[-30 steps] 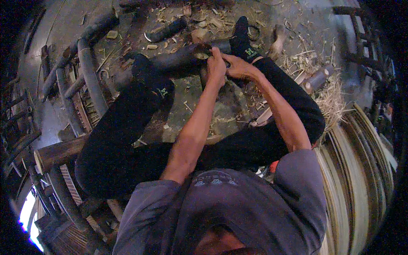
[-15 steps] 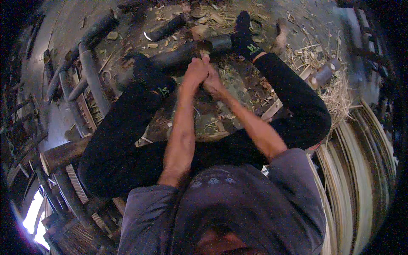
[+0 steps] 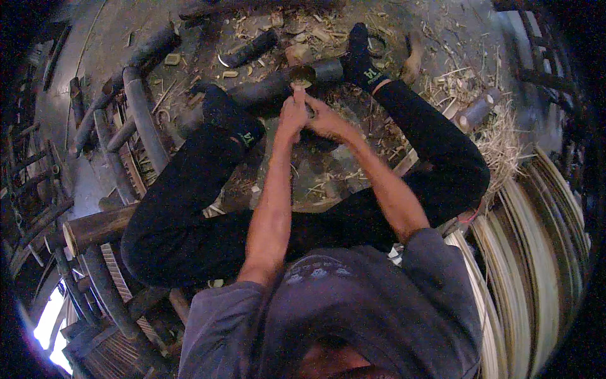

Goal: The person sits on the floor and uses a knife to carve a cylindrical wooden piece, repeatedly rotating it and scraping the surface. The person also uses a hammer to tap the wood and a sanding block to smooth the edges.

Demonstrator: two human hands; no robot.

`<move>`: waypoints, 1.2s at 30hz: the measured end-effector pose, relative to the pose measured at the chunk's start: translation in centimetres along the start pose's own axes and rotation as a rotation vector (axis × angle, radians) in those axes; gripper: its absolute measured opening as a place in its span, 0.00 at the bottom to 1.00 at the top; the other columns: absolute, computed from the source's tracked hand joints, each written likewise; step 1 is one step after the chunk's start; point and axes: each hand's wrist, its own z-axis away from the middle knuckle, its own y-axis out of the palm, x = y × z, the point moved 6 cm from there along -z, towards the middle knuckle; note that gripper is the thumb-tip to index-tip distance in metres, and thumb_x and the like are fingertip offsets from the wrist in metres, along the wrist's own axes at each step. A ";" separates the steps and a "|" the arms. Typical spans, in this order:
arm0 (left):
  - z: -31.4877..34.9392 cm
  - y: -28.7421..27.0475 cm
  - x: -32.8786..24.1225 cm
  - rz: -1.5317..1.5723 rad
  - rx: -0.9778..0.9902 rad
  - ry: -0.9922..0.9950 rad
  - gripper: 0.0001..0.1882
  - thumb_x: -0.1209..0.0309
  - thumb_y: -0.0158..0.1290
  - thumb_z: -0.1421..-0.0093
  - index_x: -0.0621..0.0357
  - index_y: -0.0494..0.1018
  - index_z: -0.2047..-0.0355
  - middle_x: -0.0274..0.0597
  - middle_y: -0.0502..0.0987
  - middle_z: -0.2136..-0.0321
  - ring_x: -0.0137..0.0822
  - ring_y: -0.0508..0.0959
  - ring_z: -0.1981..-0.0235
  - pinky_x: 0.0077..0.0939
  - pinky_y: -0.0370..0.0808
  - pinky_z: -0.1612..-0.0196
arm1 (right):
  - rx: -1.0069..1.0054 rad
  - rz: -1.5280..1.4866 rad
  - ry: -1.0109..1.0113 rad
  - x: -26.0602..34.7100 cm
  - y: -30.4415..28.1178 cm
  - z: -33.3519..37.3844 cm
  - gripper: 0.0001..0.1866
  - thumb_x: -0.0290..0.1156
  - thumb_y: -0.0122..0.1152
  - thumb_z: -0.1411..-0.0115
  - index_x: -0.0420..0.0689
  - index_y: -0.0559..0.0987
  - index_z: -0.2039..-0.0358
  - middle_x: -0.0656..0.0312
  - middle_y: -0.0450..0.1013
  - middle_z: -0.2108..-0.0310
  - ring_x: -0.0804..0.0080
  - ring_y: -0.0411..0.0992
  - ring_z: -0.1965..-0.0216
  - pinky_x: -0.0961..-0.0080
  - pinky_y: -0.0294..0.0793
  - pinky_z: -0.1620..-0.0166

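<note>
A dark, thick round pole, seemingly bamboo [image 3: 265, 88], lies crosswise on the ground between my two feet. In its upper side is a cut opening [image 3: 303, 77] with a pale edge. Just on my side of that opening, my left hand [image 3: 291, 119] is closed, its thumb side toward the cut. Close against it, my right hand [image 3: 328, 121] is closed too, fingers bent inward. Something narrow and dark shows between the hands, but its kind is hidden by the fingers.
My black-clad feet [image 3: 363, 60] rest against the pole. Pale chips [image 3: 322, 35] and a short dark cut piece [image 3: 249, 49] lie beyond it. Straw-like shavings [image 3: 502, 148] and long pale strips [image 3: 536, 252] lie at right; dark poles [image 3: 142, 114] stand at left.
Both hands have drawn back a little from the pole toward me, and the right wrist has swung outward to the right. More of the cut opening shows now.
</note>
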 end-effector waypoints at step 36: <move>-13.5 -5.0 -2.1 -0.289 0.654 -0.200 0.35 0.39 0.46 0.48 0.63 0.71 0.60 0.50 0.75 0.63 0.45 0.74 0.60 0.37 0.69 0.56 | -0.834 -1.379 0.331 8.1 7.4 -7.1 0.38 0.22 0.47 0.46 0.48 0.45 0.36 0.57 0.58 0.44 0.66 0.59 0.45 0.71 0.63 0.47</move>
